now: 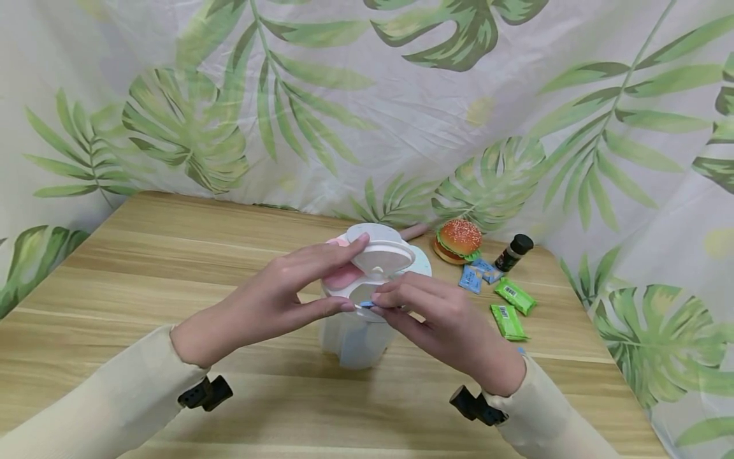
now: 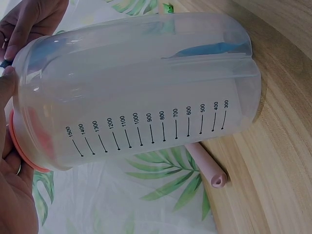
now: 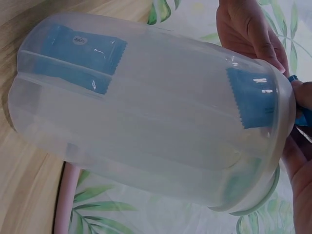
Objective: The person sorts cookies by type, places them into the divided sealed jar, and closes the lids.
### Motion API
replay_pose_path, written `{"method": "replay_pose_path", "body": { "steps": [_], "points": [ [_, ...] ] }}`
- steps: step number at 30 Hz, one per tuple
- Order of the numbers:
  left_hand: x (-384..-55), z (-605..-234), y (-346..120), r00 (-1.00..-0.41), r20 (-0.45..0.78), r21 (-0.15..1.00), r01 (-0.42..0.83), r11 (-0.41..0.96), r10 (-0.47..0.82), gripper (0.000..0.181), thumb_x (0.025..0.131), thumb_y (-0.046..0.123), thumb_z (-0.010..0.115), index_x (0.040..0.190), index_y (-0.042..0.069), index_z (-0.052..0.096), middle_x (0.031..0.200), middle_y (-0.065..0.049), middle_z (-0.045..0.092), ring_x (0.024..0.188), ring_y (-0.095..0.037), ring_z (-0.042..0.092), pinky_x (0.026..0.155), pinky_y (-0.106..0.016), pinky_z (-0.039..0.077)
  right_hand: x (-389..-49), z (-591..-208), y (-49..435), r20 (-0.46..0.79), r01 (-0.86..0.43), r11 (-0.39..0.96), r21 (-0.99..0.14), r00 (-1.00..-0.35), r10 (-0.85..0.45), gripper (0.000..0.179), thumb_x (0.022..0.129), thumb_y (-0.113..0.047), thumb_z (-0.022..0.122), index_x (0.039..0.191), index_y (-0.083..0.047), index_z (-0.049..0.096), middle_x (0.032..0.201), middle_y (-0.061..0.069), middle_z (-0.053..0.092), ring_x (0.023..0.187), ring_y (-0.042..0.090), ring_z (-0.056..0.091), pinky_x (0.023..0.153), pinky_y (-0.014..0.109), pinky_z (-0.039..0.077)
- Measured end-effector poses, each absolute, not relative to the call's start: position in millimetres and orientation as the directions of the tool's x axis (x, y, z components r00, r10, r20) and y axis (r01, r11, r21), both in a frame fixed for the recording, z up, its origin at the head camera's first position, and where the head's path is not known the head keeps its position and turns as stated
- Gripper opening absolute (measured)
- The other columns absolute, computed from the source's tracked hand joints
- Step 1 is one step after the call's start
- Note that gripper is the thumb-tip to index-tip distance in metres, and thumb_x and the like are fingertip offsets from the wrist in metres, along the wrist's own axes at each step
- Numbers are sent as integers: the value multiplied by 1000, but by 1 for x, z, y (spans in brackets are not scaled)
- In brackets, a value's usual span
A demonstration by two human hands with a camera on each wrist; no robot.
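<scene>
A clear storage jar (image 1: pixel 358 347) with printed volume marks stands on the table, one white-rimmed lid (image 1: pixel 383 259) flipped up. My left hand (image 1: pixel 275 280) touches that lid with its fingers, the thumb stretched to the front rim. At the opening my right hand (image 1: pixel 436 309) pinches a small blue packet (image 1: pixel 367 305) between thumb and fingers. In the right wrist view, a blue packet (image 3: pixel 253 97) shows through the wall just under the rim. Another blue packet (image 3: pixel 80 56) lies at the jar's bottom. A pink lid (image 1: pixel 344 277) covers a neighbouring section.
On the right lie a toy hamburger (image 1: pixel 459 241), a black-capped bottle (image 1: pixel 513 252), blue packets (image 1: pixel 471 278) and two green packets (image 1: pixel 508 322). A pink rod (image 1: pixel 415 231) rests behind the jar. Leaf-patterned cloth (image 1: pixel 321 115) hangs at the table's back edge.
</scene>
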State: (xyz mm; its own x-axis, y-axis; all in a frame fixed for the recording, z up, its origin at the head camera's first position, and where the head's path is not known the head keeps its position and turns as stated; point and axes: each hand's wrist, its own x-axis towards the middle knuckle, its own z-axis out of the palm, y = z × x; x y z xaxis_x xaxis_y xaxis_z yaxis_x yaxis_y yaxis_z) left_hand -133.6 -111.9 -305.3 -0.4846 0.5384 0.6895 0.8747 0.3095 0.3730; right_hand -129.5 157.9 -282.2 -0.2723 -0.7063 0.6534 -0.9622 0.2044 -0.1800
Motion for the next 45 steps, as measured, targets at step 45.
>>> {"method": "replay_pose_path", "body": {
  "steps": [45],
  "points": [
    [-133,-305,-113,-515,664,401,857,322,543,81,86,13,87,157,10,49,147,-11,65,140,-27,60,123,-30,45,-129,-286,158,644,-964,183,-192,-264,-718,14,105,-15,64,106,-6,75,112,5,73,97,14,73,84,17,60]
  ]
}}
